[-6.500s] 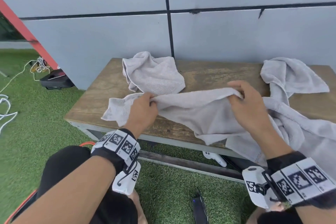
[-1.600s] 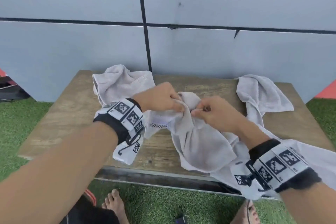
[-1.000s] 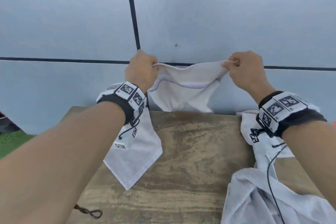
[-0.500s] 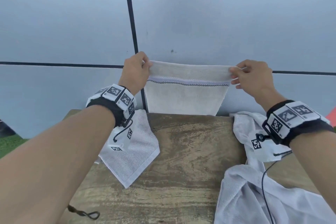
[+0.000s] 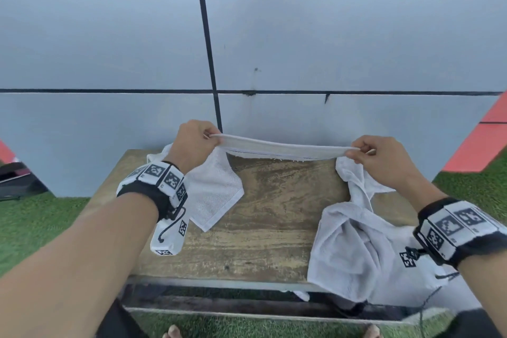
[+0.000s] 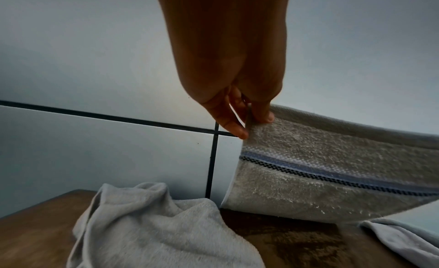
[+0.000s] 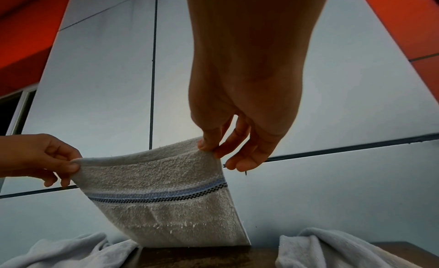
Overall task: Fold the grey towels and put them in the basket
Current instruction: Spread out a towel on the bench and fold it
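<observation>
Above the table, left hand and right hand each pinch the grey towel's top corners.

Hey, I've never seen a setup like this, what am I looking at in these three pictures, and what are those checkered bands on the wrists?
No machine here: a person is working with bare hands. The big picture comes from a camera on their head, looking down at a wooden table. The other two come from small cameras strapped to each wrist, looking along the hand; the black-and-white checkered bands sit on those wrist straps.

The left hand and right hand each pinch a top corner of a small grey towel with a blue and checkered stripe, stretched between them above the table. Its lower edge looks to reach about table level.

On the table, a second towel lies under the left wrist, and a larger crumpled towel hangs over the near right edge. No basket is visible.
</observation>
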`<state>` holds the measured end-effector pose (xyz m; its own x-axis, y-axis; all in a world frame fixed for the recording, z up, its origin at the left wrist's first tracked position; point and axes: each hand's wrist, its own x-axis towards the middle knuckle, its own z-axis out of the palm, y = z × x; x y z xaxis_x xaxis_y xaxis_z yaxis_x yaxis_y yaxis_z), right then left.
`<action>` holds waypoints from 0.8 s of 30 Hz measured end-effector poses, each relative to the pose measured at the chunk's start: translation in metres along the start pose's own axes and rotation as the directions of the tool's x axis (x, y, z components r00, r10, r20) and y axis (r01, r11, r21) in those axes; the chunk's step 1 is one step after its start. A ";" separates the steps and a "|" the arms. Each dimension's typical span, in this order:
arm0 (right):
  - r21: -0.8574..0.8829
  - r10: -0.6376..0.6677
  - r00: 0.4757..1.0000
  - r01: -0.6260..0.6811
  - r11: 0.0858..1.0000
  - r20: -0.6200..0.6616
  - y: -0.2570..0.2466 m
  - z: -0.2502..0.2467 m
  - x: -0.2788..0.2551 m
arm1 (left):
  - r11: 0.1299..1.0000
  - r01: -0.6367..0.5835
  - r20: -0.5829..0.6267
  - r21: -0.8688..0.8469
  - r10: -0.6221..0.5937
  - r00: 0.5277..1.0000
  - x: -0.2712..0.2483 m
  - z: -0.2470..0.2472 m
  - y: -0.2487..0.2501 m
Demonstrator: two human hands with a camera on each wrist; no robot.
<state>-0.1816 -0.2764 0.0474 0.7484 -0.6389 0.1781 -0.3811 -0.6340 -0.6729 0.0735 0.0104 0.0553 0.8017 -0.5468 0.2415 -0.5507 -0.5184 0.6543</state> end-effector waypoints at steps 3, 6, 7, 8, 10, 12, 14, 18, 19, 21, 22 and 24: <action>0.042 -0.008 1.000 0.007 0.999 0.019 -0.003 -0.008 -0.032 | 1.000 -0.009 0.056 -0.017 0.010 0.998 -0.029 -0.005 0.000; 0.107 -0.064 0.998 0.061 0.992 0.028 -0.004 -0.019 -0.059 | 1.000 -0.015 0.111 -0.024 0.018 0.994 -0.056 -0.009 0.001; 0.121 -0.082 0.996 0.078 0.990 0.029 -0.002 -0.023 -0.067 | 1.000 -0.016 0.123 -0.022 0.018 0.992 -0.066 -0.011 0.003; 0.120 -0.092 0.995 0.088 0.989 0.026 0.001 -0.026 -0.073 | 0.999 -0.016 0.132 -0.029 0.020 0.991 -0.075 -0.013 0.005; 0.117 -0.101 0.995 0.097 0.988 0.027 0.001 -0.033 -0.087 | 0.998 -0.002 0.153 -0.055 0.011 0.988 -0.091 -0.015 0.008; 0.152 -0.123 0.992 0.116 0.982 0.033 -0.004 -0.040 -0.102 | 0.997 0.012 0.166 -0.072 0.000 0.986 -0.105 -0.019 0.013; 0.181 -0.139 0.990 0.131 0.975 0.028 -0.010 -0.048 -0.116 | 0.991 0.026 0.185 -0.130 -0.002 0.983 -0.118 -0.023 0.022; 0.247 -0.144 0.985 0.118 0.962 0.092 -0.011 -0.061 -0.132 | 0.957 0.086 0.301 -0.278 0.002 0.954 -0.138 -0.035 0.035; 0.272 -0.138 0.982 0.099 0.957 0.132 -0.011 -0.065 -0.136 | 0.949 0.116 0.365 -0.294 -0.001 0.931 -0.140 -0.037 0.033; 0.295 -0.121 0.965 0.048 0.954 0.234 -0.011 -0.069 -0.143 | 0.941 0.166 0.477 -0.295 -0.006 0.879 -0.141 -0.041 0.025; 0.287 -0.108 0.954 0.024 0.958 0.280 -0.011 -0.069 -0.145 | 0.934 0.199 0.516 -0.296 -0.019 0.856 -0.142 -0.041 0.019; 0.278 -0.078 0.933 -0.025 0.960 0.351 -0.012 -0.066 -0.146 | 0.922 0.253 0.573 -0.292 -0.043 0.818 -0.143 -0.038 0.011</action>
<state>-0.3227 -0.2045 0.0767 0.9185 -0.3938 -0.0339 -0.2336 -0.4716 -0.8503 -0.0377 0.1077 0.0549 0.5467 -0.8018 -0.2414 -0.2371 -0.4247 0.8737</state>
